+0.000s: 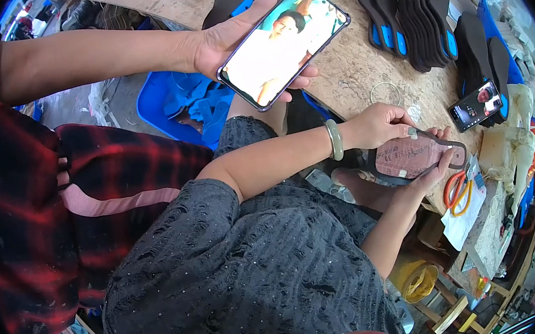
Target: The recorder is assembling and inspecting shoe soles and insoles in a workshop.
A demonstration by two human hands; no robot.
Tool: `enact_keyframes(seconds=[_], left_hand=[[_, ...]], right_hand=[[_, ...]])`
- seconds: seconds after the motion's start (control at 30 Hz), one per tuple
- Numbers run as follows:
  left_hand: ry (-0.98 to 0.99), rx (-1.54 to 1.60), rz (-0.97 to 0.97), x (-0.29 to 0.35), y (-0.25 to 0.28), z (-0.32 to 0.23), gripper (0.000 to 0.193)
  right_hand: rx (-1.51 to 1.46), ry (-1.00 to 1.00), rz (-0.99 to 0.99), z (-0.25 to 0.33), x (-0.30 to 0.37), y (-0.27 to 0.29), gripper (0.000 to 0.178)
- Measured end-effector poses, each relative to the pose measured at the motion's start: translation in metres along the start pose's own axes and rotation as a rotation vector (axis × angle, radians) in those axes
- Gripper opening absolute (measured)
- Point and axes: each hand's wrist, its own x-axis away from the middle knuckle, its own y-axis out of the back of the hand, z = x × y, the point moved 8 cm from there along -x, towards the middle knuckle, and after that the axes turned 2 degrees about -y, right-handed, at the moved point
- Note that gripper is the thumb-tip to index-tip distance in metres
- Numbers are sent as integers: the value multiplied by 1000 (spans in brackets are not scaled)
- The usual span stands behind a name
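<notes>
Person sitting at the near edge of the worktop (347,61), both hands working on one thing: a pink insole (403,156) with a dark rim. The insole is hovering at that near edge, broad end over the lap, narrow end pointing over the wood. Left hand (380,124), pale bracelet (334,140) at its wrist, is pinching the long upper rim, thumb and fingertips together on it. Right hand (428,178) is clamping the narrower half, thumb lying across the face, fingers wrapping the opposite side. What the hidden fingertips are doing underneath, I cannot tell.

Handling, my guess: light, thin, bending a little but springing back, the rim softer than the pink face. Not looking fragile or very slippery, though a hard pinch may be creasing or peeling the rim. Best hold is seeming to be by the two long sides, keeping thumbs flat.

Beside the right hand, orange-handled scissors (458,194) are lying along the near edge, touching white paper (465,219). A small phone (476,106) is sitting farther in, by more dark insoles. Stacks of dark insoles (425,23) are filling the far side. Near the opposite corner, a co-worker (106,57) is holding a large phone (281,48) above a blue bin (152,107), which is standing beside the worktop.
</notes>
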Motion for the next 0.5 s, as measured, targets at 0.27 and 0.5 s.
enact_keyframes(seconds=[0.27,0.5], left_hand=[[-6,16,0,-1,-1,2,20],[-16,-13,1,0,-1,0,20]], right_hand=[[-9,-5,-6,0,1,-1,52],[11,-3,-30,1,4,-4,53]])
